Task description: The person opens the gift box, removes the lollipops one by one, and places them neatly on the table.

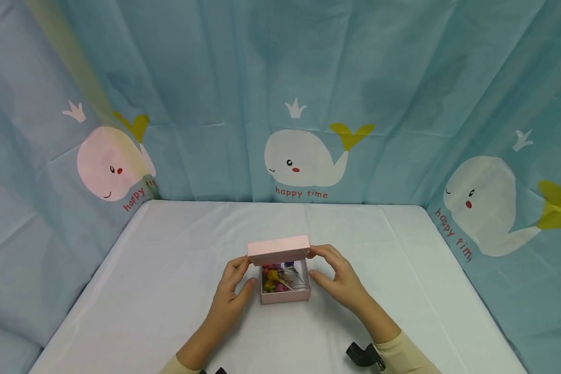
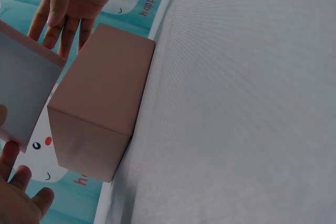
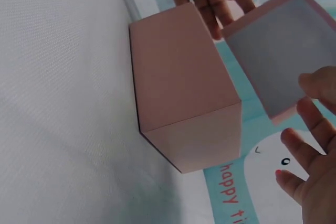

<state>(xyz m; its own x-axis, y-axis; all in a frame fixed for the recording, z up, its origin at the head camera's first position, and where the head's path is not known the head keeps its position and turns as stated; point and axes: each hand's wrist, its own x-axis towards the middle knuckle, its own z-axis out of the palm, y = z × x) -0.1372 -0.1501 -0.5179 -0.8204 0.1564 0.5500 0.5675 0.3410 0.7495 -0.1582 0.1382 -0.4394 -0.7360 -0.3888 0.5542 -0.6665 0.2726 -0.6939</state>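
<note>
A small pink box (image 1: 285,297) stands uncovered on the white table in the head view. Colourful wrapped candies that look like lollipops (image 1: 274,276), with pale sticks, lie inside. Its pink lid (image 1: 279,250) is tilted up over the back of the box, its pale inner face showing in the left wrist view. My left hand (image 1: 231,291) grips the left side of the lid by the edge, and my right hand (image 1: 338,278) pinches the opposite side, thumb (image 3: 317,83) against the inner face. Both wrist views show the box's plain outer walls; its contents are hidden there.
The white tabletop (image 1: 182,244) spreads around the box. Blue curtains (image 1: 205,104) printed with whales hang behind and at both sides. A black wrist camera mount (image 1: 363,355) sits by the right sleeve, and part of another shows near the left wrist.
</note>
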